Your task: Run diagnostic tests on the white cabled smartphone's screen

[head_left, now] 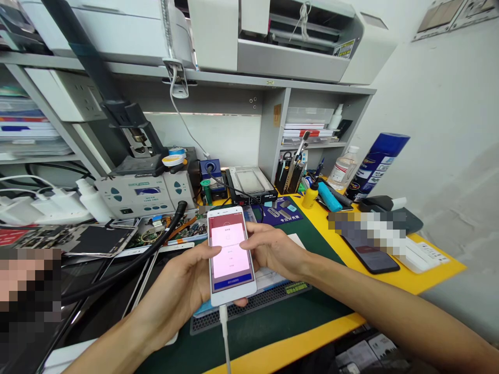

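A white smartphone (233, 297) is held upright above the bench, its lit screen showing a pale pop-up panel over a reddish background with a blue bar below. My left hand (189, 278) wraps its left side, thumb over the screen's edge. My right hand (275, 249) grips the right side, with the thumb or a finger reaching onto the screen and the others beside or behind the phone. From the phone's bottom end a white charging cable (225, 332) runs down. Under the phone lie a green mat (307, 317) and a flat item with a black perforated strip (218, 322).
Left stands a grey soldering or hot-air station (146, 195) with a black hose (128, 275) crossing dark panels. Behind are circuit boards (191, 228), a tool holder (290, 174) and a yellow bottle (311, 196). Right are a blue spray can (376, 166) and another phone (370, 252).
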A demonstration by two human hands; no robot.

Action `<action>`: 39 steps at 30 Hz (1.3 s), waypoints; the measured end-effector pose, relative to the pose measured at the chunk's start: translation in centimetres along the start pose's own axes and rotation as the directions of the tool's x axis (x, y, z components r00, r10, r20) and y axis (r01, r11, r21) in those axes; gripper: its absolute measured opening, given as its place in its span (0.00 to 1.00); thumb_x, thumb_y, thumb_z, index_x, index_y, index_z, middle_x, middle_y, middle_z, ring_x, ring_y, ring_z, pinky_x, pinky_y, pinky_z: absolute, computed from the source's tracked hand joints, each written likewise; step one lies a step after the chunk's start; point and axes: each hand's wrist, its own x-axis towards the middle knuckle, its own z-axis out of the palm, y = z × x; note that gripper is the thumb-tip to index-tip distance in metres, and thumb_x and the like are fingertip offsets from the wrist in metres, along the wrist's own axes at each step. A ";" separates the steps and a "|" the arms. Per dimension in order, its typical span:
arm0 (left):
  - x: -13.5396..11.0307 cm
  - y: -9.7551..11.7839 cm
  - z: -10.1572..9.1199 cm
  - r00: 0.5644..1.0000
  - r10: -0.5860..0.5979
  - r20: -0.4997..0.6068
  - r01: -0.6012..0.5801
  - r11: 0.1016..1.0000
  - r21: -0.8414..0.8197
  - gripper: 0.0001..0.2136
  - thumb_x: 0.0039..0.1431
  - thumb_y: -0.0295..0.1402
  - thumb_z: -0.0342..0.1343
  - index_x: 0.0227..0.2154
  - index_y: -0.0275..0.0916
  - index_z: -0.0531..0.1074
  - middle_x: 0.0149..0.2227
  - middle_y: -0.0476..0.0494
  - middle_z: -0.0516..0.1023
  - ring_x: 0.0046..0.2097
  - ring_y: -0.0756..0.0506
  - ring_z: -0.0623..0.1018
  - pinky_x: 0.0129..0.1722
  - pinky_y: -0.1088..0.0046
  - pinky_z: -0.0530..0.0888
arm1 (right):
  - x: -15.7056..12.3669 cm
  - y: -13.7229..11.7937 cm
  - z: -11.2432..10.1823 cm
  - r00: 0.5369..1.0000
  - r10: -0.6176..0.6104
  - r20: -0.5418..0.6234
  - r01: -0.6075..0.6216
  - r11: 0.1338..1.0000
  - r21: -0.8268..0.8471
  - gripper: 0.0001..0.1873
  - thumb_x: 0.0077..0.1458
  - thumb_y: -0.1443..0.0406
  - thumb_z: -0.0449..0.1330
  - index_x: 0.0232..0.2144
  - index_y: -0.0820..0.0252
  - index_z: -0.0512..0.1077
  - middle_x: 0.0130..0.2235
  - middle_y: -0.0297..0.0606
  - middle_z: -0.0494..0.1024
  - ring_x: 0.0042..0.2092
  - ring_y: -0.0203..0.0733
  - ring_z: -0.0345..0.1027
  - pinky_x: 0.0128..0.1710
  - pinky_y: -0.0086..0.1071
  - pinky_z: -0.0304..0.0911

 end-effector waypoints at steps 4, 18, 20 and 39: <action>0.0 0.0 -0.1 1.000 -0.001 -0.006 0.001 1.000 0.002 0.25 0.63 0.31 0.51 0.63 0.42 0.60 0.57 0.34 0.73 0.52 0.32 0.75 0.40 0.54 0.78 | 0.0 0.0 0.0 1.000 -0.001 -0.001 0.001 1.000 -0.004 0.19 0.48 0.66 0.62 0.45 0.60 0.71 0.39 0.41 0.78 0.38 0.46 0.71 0.34 0.36 0.65; -0.4 0.1 0.1 0.999 -0.014 -0.031 0.015 1.000 0.019 0.26 0.63 0.32 0.53 0.63 0.42 0.58 0.54 0.35 0.75 0.49 0.36 0.77 0.40 0.57 0.78 | 0.0 0.0 0.0 1.000 -0.005 0.001 0.005 1.000 -0.003 0.19 0.49 0.67 0.60 0.46 0.59 0.72 0.39 0.40 0.78 0.37 0.44 0.70 0.35 0.36 0.65; -0.3 0.1 0.0 1.000 -0.014 -0.028 0.015 1.000 0.016 0.25 0.63 0.31 0.53 0.63 0.42 0.59 0.54 0.36 0.75 0.48 0.37 0.77 0.41 0.58 0.78 | -0.1 0.0 0.1 1.000 -0.005 -0.003 0.005 1.000 -0.010 0.20 0.49 0.67 0.60 0.47 0.59 0.72 0.40 0.41 0.78 0.37 0.44 0.70 0.35 0.37 0.65; -0.3 0.0 -0.1 1.000 -0.010 -0.018 0.010 1.000 0.004 0.26 0.63 0.31 0.52 0.64 0.42 0.58 0.53 0.36 0.76 0.48 0.36 0.78 0.40 0.58 0.79 | -0.1 0.0 0.1 1.000 -0.009 0.005 0.009 1.000 -0.015 0.22 0.50 0.67 0.60 0.49 0.59 0.71 0.42 0.42 0.79 0.38 0.46 0.72 0.34 0.36 0.65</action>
